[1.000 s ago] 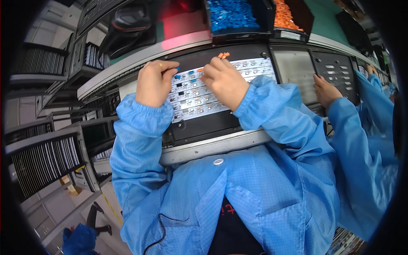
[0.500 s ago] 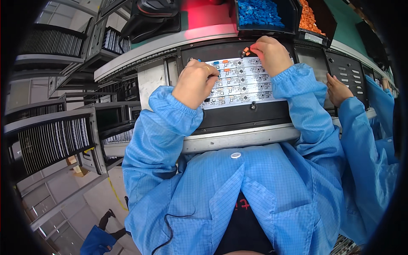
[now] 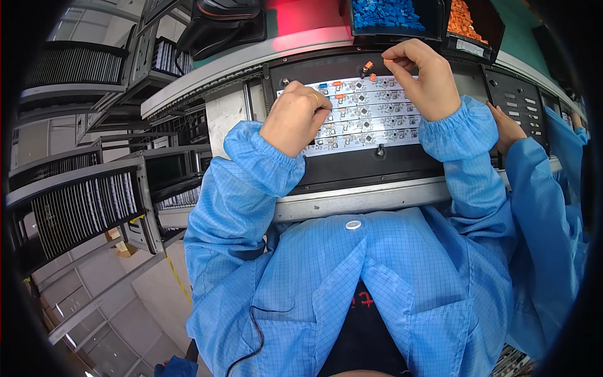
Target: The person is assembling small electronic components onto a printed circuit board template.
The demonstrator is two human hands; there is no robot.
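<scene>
Right hand (image 3: 428, 80) pinches an orange connector (image 3: 389, 61); left hand (image 3: 293, 119) curls downward, its hold hidden.
White circuit boards (image 3: 352, 129) stretch between them; nearer the body, the black fixture's (image 3: 342, 173) margin meets a metal rail (image 3: 370, 202).

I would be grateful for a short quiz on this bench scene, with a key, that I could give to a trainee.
1. Which hand pinches an orange part between its fingertips?
2. True or false: the heap of blue parts lies left of the heap of orange parts.
3. Fill in: the frame around the white boards is ____ in colour.

Key:
1. The right hand.
2. True.
3. Black.
</scene>
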